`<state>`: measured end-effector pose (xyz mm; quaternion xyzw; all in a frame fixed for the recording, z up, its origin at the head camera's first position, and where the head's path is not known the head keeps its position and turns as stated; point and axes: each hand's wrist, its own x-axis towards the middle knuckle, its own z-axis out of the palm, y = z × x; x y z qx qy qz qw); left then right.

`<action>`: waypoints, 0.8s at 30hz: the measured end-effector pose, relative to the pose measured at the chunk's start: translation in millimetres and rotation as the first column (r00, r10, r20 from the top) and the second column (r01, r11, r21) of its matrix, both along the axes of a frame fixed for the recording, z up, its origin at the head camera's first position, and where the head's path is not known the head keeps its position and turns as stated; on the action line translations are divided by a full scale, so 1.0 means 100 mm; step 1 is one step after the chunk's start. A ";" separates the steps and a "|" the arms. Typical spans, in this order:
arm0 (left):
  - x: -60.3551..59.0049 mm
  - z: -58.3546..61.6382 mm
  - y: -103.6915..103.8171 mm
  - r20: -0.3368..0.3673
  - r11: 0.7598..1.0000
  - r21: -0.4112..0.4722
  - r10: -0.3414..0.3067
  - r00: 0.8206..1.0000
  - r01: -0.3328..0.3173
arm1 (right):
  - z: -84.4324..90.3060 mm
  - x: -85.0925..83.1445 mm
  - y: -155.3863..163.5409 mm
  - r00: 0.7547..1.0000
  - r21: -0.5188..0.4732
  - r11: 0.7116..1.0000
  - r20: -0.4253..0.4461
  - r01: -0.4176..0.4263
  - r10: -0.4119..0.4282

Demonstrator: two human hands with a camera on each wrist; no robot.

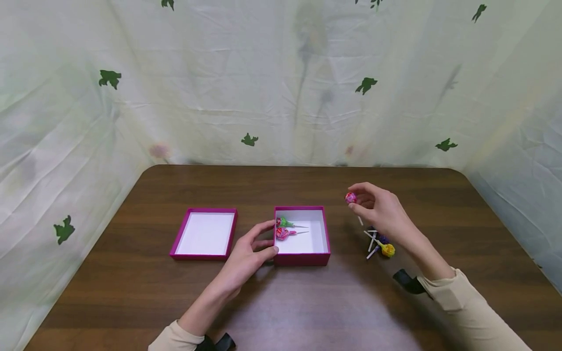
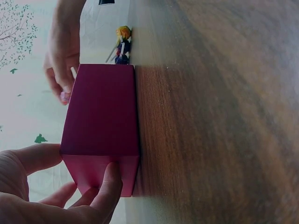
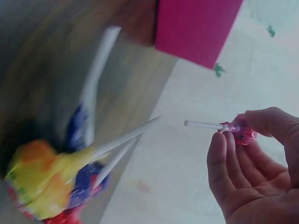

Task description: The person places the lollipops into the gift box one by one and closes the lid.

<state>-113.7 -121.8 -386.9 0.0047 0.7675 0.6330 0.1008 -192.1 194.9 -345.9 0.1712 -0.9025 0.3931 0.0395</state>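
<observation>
My left hand (image 1: 247,256) rests against the left side of a magenta box (image 1: 303,260), its thumb near the front left corner and fingertips on the left wall. Inside the white-lined box lie a green-wrapped lollipop (image 1: 283,223) and a pink-wrapped one (image 1: 283,233), sticks toward the right. To the right of the box, my right hand (image 1: 381,208) is raised above the table and pinches a pink-red lollipop (image 3: 244,133) by its wrapped head. Its white stick (image 3: 203,124) points out free of the fingers.
Below the right hand lies a small pile of lollipops, with a yellow one (image 1: 388,250) and a dark blue one (image 1: 383,239). The box's lid (image 1: 204,234) lies inside-up at left on the brown table (image 1: 307,312). A pale curtain (image 1: 281,87) hangs behind.
</observation>
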 end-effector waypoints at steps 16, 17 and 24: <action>0.00 -0.01 -0.01 0.000 1.000 -0.009 -0.006 1.000 0.006 | 0.18 0.22 -0.46 0.970 -0.136 0.966 -0.136 -0.219 0.201; 0.00 -0.01 -0.01 0.000 1.000 -0.008 -0.006 1.000 0.006 | 0.18 0.24 -0.49 0.967 -0.142 0.963 -0.143 -0.230 0.210; -0.01 -0.01 -0.01 0.004 1.000 -0.006 -0.008 1.000 0.008 | 0.16 0.31 -0.71 0.954 -0.164 0.948 -0.173 -0.273 0.245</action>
